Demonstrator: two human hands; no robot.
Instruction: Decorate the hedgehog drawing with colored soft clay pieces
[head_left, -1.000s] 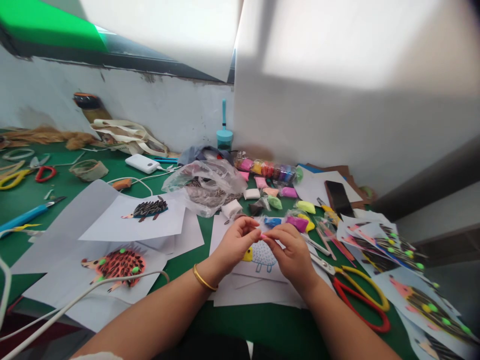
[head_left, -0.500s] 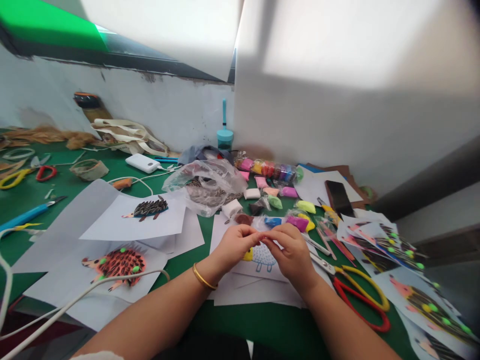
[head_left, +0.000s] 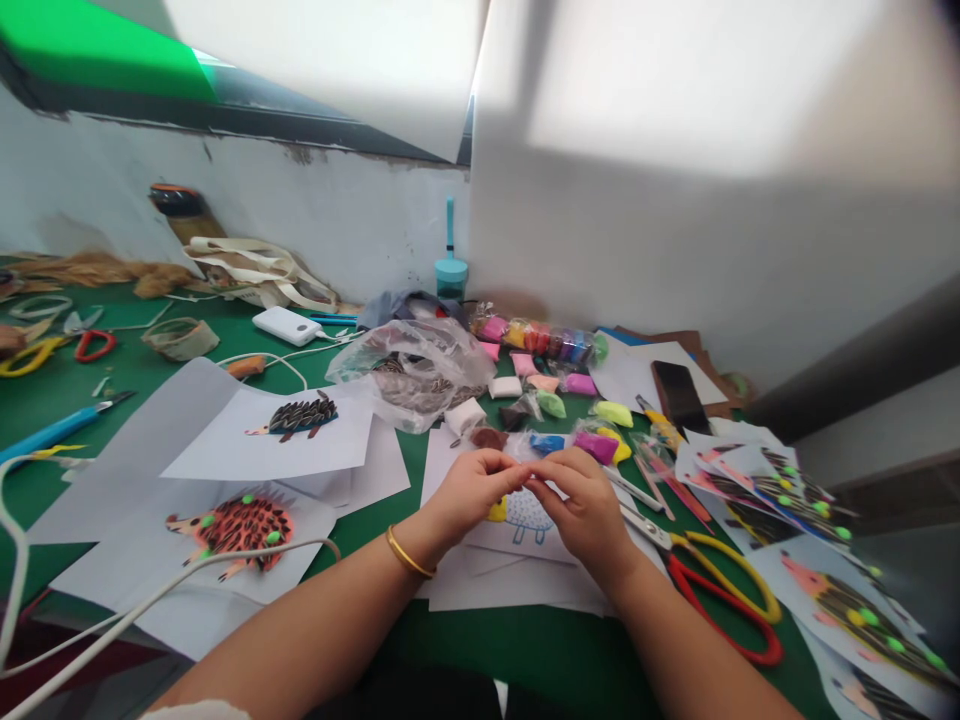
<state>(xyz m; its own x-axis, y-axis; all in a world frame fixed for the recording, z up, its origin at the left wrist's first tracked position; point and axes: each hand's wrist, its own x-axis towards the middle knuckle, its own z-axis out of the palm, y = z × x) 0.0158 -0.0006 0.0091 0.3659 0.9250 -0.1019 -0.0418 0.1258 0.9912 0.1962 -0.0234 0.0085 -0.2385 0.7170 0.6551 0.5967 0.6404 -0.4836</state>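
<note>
My left hand (head_left: 474, 492) and my right hand (head_left: 579, 503) meet fingertip to fingertip above a drawing (head_left: 529, 513) of a sheep with a yellow face and blue outlines. Both hands are closed in a pinch. Whatever is between the fingertips is too small or hidden to make out. The drawing lies on a stack of white paper (head_left: 480, 590), partly covered by my hands. Just beyond my fingers are small packets of modelling clay, among them a blue packet (head_left: 547, 443) and a purple packet (head_left: 598, 446).
Scissors (head_left: 724, 590) with red and yellow handles lie right of my right hand. A clear bag (head_left: 420, 375) of seeds sits behind. Hedgehog pictures (head_left: 247, 530) lie left, with a white cable (head_left: 142, 605) across them. A phone (head_left: 679, 396) rests at the back right.
My hands hold practically the same pinch over the drawing. At the far left edge, a blurred shape, possibly another person's hand, has come in near the yellow-handled scissors.
</note>
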